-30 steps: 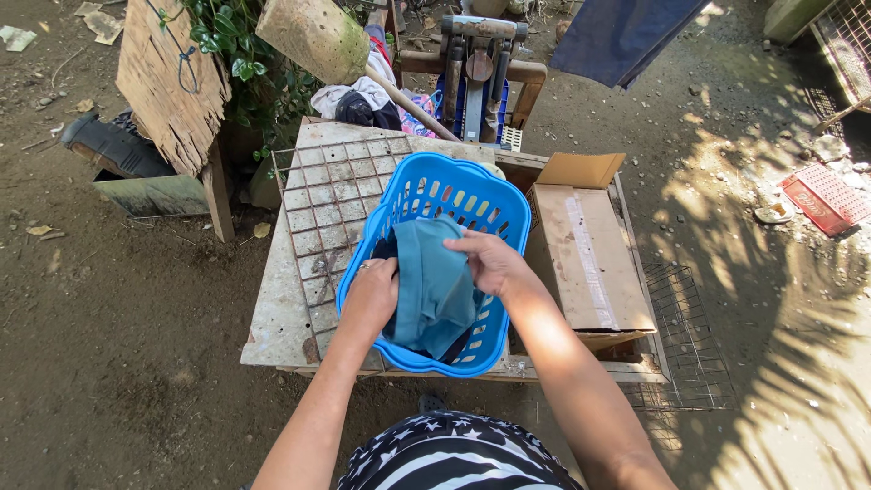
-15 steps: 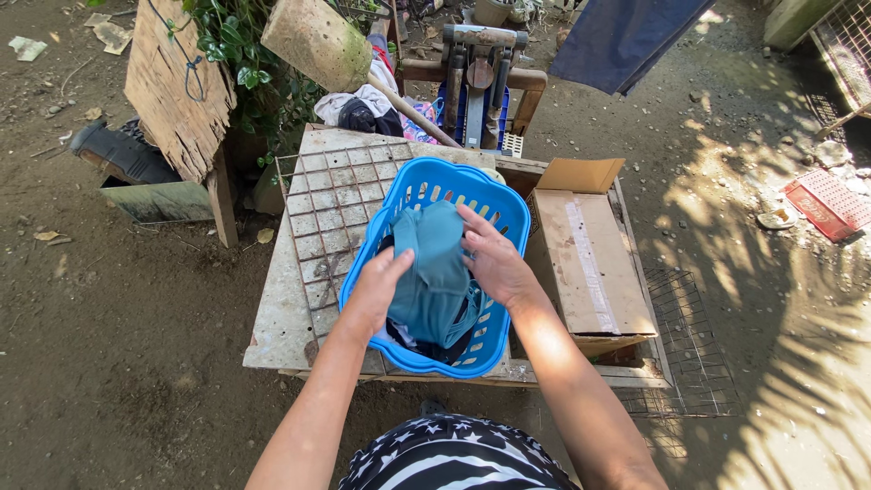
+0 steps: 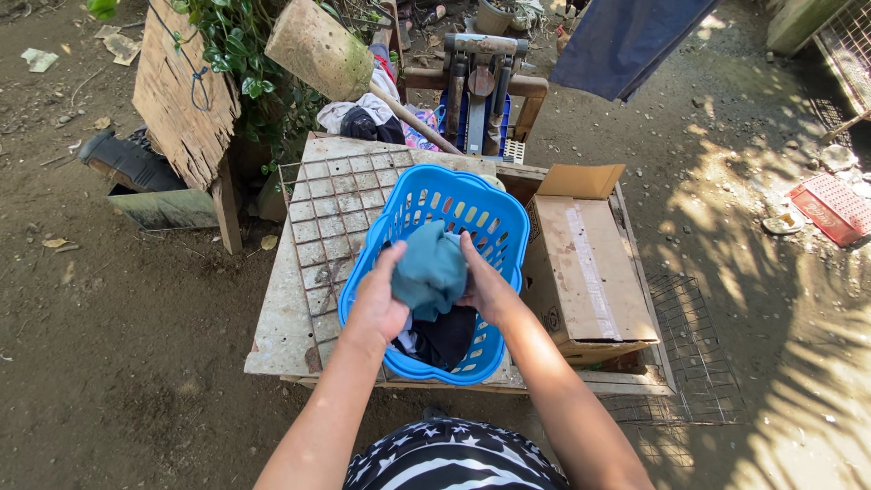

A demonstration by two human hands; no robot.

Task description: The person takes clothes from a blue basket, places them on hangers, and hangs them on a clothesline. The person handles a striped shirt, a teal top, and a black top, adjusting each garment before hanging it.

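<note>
A blue plastic laundry basket (image 3: 494, 215) stands on a worn wooden table (image 3: 286, 327) in front of me. Both my hands grip a bunched teal cloth (image 3: 430, 265) just above the basket's middle. My left hand (image 3: 378, 302) clasps the cloth's left side and my right hand (image 3: 483, 286) holds its right side. Dark and pale clothes (image 3: 442, 338) lie in the bottom of the basket under the cloth.
A wire grid (image 3: 331, 213) lies on the table left of the basket. A closed cardboard box (image 3: 588, 272) sits to the right. Behind are a wooden board (image 3: 181, 95), leafy plants (image 3: 238, 45), piled clothes (image 3: 363, 113) and a hanging blue cloth (image 3: 626, 41). Dirt ground surrounds the table.
The teal cloth hung spread out between my hands a second ago. Now it is gathered into a tight bundle, with both hands drawn closer together over the basket.
</note>
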